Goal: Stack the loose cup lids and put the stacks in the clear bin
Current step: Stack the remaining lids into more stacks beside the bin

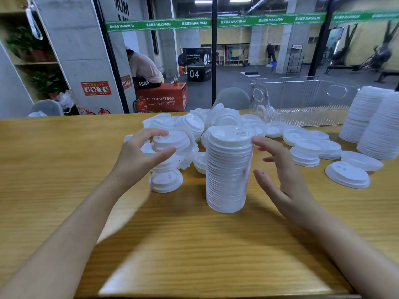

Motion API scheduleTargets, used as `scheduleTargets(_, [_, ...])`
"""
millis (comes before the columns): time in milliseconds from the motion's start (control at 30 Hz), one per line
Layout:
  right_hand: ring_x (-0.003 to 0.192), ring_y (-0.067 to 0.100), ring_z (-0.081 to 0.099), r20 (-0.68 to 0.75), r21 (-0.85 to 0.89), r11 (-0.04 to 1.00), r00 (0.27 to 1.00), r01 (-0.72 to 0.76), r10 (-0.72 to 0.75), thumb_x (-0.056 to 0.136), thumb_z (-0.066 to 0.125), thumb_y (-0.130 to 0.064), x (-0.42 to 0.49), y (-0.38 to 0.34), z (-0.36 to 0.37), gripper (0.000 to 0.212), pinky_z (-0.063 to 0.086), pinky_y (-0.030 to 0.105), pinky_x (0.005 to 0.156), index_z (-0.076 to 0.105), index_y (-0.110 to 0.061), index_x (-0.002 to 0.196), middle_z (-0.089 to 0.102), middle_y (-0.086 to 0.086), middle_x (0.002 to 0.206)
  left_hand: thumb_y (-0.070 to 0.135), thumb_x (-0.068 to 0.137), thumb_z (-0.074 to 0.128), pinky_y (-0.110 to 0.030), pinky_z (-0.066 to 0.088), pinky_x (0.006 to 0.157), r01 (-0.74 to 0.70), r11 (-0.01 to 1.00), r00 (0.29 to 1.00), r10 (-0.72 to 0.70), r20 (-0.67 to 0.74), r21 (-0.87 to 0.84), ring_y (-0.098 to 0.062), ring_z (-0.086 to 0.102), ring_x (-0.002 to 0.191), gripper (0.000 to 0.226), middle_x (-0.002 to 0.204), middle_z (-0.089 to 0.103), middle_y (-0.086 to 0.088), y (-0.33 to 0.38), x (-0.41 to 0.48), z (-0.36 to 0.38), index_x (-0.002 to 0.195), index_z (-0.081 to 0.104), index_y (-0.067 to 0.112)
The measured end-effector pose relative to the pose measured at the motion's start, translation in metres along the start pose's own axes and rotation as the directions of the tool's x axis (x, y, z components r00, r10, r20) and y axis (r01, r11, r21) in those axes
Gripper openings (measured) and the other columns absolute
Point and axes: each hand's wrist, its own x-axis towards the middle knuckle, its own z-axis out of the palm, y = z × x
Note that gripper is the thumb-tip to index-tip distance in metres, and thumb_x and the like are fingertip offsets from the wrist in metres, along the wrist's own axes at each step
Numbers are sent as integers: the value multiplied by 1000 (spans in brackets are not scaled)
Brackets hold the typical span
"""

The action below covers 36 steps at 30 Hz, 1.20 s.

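Table (194, 244): smooth wood across the lower frame. A nudged stack could slide on it instead of tipping back upright.
Bin (302, 100): clear, upper right, no stacks visible inside. It stands well apart from the hands, so carrying a stack there is a long trip for a loose column.
Side stacks (380, 126): two tall ones at the right edge, just beside the bin. An elbow swinging towards the bin could topple them.
Pile (226, 119): loose lids heaped mid-frame, behind the hands. Pulling one out may drag its neighbours towards the table edge.
Centre stack (227, 173): tall, upright, free-standing in the middle of the frame. It is the likeliest to fall, and a one-sided push near the top would lean it left into the pile.
Right hand (287, 184): open, fingers spread, holding nothing. One fingertip is at the stack's top rim, but I cannot tell if it touches.
Left hand (138, 154): fingers and thumb curved round a lid, though contact is unclear through the blur.
Lid (172, 141): centre left, perched crookedly on others. It may slip if pinched off-centre.
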Motion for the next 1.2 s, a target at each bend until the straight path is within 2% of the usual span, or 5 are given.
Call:
scheduleTargets(167, [133, 17, 44, -18, -7, 1000, 1000, 21, -21, 100, 41, -54, 0, 1, 0, 50, 36, 32, 108, 35, -33, 144, 39, -25, 144, 61, 66, 72, -41, 45, 107, 40, 985, 997, -51, -64, -166, -9, 58, 119, 51, 121, 63, 21, 18, 1, 6, 113, 63, 44])
scheduleTargets(267, [134, 17, 43, -37, -19, 1000, 999, 19, -20, 100, 41, -54, 0, 2, 0, 50, 37, 38, 109, 36, -32, 144, 38, -24, 145, 54, 70, 73, -48, 44, 106, -16, 970, 999, 5, -44, -242, -13, 60, 117, 46, 120, 65, 17, 41, 0, 13, 113, 63, 41])
scheduleTargets(667, [132, 19, 44, -111, -62, 998, 994, 2, -9, 99, 43, -43, 1, 6, -3, 48, 39, 57, 102, 35, -27, 144, 42, -11, 144, 55, 70, 70, -42, 37, 111, -138, 982, 971, 160, 180, -128, 2, 52, 121, 59, 125, 61, 21, 90, 2, 51, 124, 58, 34])
scheduleTargets(967, [135, 15, 40, -50, -56, 998, 998, 39, -41, 100, 43, -45, 2, 1, -2, 49, 38, 48, 106, 34, -32, 146, 33, -29, 146, 58, 69, 69, -41, 36, 111, -158, 981, 968, 176, 177, -113, 2, 51, 123, 56, 125, 61, 22, 89, -2, 52, 121, 57, 41])
scheduleTargets(1200, [137, 13, 39, -46, -52, 998, 998, 46, -48, 101, 40, -50, 1, 0, -3, 49, 38, 45, 107, 34, -30, 146, 34, -28, 146, 61, 73, 65, -35, 37, 110, -175, 981, 964, 188, 189, -85, 3, 50, 124, 59, 129, 58, 23, 82, 0, 48, 127, 54, 41])
